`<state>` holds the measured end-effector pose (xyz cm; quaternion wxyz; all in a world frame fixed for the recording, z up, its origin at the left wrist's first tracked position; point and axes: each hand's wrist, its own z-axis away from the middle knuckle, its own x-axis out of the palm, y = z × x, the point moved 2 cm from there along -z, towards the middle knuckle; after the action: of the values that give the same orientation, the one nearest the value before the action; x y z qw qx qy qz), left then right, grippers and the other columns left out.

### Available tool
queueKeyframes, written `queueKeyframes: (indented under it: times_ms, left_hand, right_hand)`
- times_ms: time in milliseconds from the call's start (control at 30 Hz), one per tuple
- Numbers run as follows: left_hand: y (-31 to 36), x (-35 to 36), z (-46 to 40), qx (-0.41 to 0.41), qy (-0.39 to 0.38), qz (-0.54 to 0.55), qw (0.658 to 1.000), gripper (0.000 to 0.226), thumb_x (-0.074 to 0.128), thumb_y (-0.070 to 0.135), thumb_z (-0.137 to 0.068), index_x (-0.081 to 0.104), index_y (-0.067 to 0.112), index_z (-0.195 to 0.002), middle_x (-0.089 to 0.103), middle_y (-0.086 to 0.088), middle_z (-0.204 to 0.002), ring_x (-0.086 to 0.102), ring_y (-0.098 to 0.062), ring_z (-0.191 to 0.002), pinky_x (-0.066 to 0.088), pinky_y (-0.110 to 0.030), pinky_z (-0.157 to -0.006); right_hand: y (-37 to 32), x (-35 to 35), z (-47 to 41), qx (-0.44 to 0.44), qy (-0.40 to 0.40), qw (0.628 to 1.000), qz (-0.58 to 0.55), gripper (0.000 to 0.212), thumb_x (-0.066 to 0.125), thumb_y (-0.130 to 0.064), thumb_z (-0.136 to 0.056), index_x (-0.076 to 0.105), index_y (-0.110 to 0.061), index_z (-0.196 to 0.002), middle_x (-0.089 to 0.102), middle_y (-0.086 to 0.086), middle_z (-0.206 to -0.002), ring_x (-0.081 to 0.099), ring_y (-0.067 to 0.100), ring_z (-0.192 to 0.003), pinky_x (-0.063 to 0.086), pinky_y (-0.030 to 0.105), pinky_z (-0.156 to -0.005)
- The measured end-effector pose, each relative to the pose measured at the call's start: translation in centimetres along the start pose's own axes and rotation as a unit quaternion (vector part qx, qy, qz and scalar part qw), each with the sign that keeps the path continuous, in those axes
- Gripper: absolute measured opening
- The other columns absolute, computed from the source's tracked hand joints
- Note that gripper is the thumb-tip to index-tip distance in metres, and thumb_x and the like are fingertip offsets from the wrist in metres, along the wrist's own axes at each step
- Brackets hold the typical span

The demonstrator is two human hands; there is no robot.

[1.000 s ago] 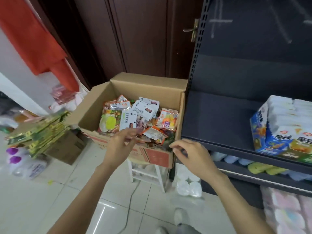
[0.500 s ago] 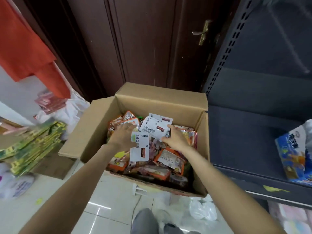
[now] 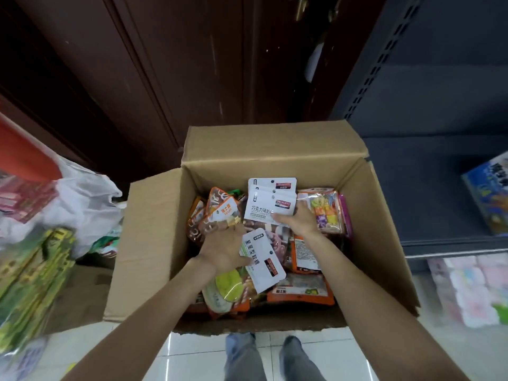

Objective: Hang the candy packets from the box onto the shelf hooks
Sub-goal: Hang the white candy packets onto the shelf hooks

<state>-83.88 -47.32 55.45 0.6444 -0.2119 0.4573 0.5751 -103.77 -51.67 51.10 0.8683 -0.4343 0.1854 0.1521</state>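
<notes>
Background: dark brown wood door w/ vertical panels, top centre. Dark grey metal shelf unit at right, perforated upright. Floor: glossy white tiles, light reflections. Left: white plastic bag, stacked green-yellow packs.

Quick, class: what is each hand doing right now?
Left hand: holds a white packet.
Right hand: grips white packets in the box.
</notes>
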Motion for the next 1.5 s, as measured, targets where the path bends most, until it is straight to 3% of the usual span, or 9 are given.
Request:
queueKeyframes:
  times_ms: [200,333,467,600,733,900,1033,1200,1500]
  left_hand:
    - [0.4,-0.1,0.1,0.027,0.041,0.018,0.999,0.057,0.069,0.049,-0.082,0.039,0.021,-0.121,0.062,0.003,-0.121,0.059,-0.021,-0.109,0.035,-0.031,-0.071]
    - [-0.2,-1.9,-0.1,0.018,0.087,0.148,0.985,0.055,0.069,0.040,-0.085,0.042,0.019,-0.128,0.063,0.001,-0.120,0.061,-0.022,-0.108,0.044,-0.034,-0.074]
    - [-1.9,-5.5,0.1,-0.028,0.301,0.282,0.911,0.038,0.067,0.028,-0.089,0.054,0.012,-0.120,0.067,-0.007,-0.115,0.063,-0.030,-0.104,0.046,-0.036,-0.082]
    - [-2.1,-8.1,0.0,-0.021,0.376,0.411,0.830,0.028,0.060,0.023,-0.095,0.054,0.010,-0.119,0.067,0.001,-0.113,0.063,-0.023,-0.105,0.050,-0.033,-0.087]
    - [0.9,-9.6,0.6,0.023,0.333,0.515,0.789,0.022,0.053,0.019,-0.098,0.051,0.013,-0.119,0.061,0.011,-0.111,0.057,0.002,-0.099,0.043,-0.005,-0.078]
    - [7.9,-10.5,2.9,0.104,0.226,0.601,0.759,0.021,0.056,0.028,-0.096,0.055,0.045,-0.109,0.066,0.013,-0.117,0.060,-0.008,-0.113,0.048,-0.041,-0.099]
    - [13.5,-10.1,5.1,0.136,0.166,0.652,0.727,0.024,0.047,0.027,-0.100,0.053,0.045,-0.115,0.064,0.019,-0.121,0.056,-0.004,-0.119,0.042,-0.036,-0.105]
    - [22.0,-8.2,8.0,0.196,0.107,0.660,0.717,0.030,0.051,0.034,-0.089,0.053,0.037,-0.119,0.066,0.029,-0.111,0.057,0.010,-0.110,0.043,-0.010,-0.086]
    - [42.7,-0.3,11.5,0.195,0.085,0.692,0.690,0.027,0.054,0.031,-0.088,0.062,0.029,-0.114,0.072,0.010,-0.109,0.067,-0.010,-0.104,0.054,-0.023,-0.081]
  right_hand:
    - [-0.4,0.6,1.8,-0.073,0.048,0.995,0.051,0.038,0.077,-0.028,-0.080,0.061,-0.011,-0.110,0.070,0.001,-0.111,0.064,0.014,-0.088,0.050,0.023,-0.074]
    - [-1.8,-1.5,4.3,-0.124,0.167,0.976,0.071,0.030,0.071,-0.022,-0.086,0.061,-0.008,-0.110,0.070,0.005,-0.109,0.065,0.024,-0.101,0.046,0.030,-0.092]
    - [-3.7,-5.9,8.8,-0.208,0.310,0.922,0.106,0.026,0.060,-0.019,-0.094,0.054,-0.004,-0.115,0.071,0.008,-0.104,0.068,0.023,-0.091,0.053,0.032,-0.077]
    - [-4.7,-10.2,12.7,-0.230,0.366,0.901,-0.034,0.020,0.061,-0.013,-0.094,0.052,-0.007,-0.110,0.064,-0.012,-0.102,0.062,-0.011,-0.086,0.053,0.015,-0.073]
    - [-4.8,-12.2,15.2,-0.210,0.262,0.891,-0.304,0.034,0.062,-0.004,-0.090,0.051,-0.018,-0.119,0.067,-0.010,-0.111,0.065,0.003,-0.103,0.056,0.021,-0.078]
    - [-4.2,-12.3,17.4,-0.204,0.149,0.888,-0.384,0.045,0.063,-0.013,-0.084,0.048,-0.013,-0.126,0.069,0.004,-0.117,0.066,0.024,-0.108,0.056,0.039,-0.086]
    - [-2.6,-14.5,19.6,-0.217,0.187,0.882,-0.375,0.031,0.060,-0.004,-0.090,0.053,-0.017,-0.117,0.072,-0.003,-0.107,0.069,0.019,-0.096,0.057,0.034,-0.076]
    - [2.5,-19.7,23.5,-0.230,0.220,0.869,-0.378,0.029,0.059,0.000,-0.091,0.057,-0.018,-0.113,0.073,-0.004,-0.105,0.070,0.016,-0.097,0.057,0.027,-0.074]
    - [17.1,-31.9,30.4,-0.191,0.277,0.852,-0.400,0.031,0.068,-0.007,-0.087,0.050,-0.019,-0.109,0.074,0.006,-0.101,0.071,0.028,-0.094,0.058,0.043,-0.081]
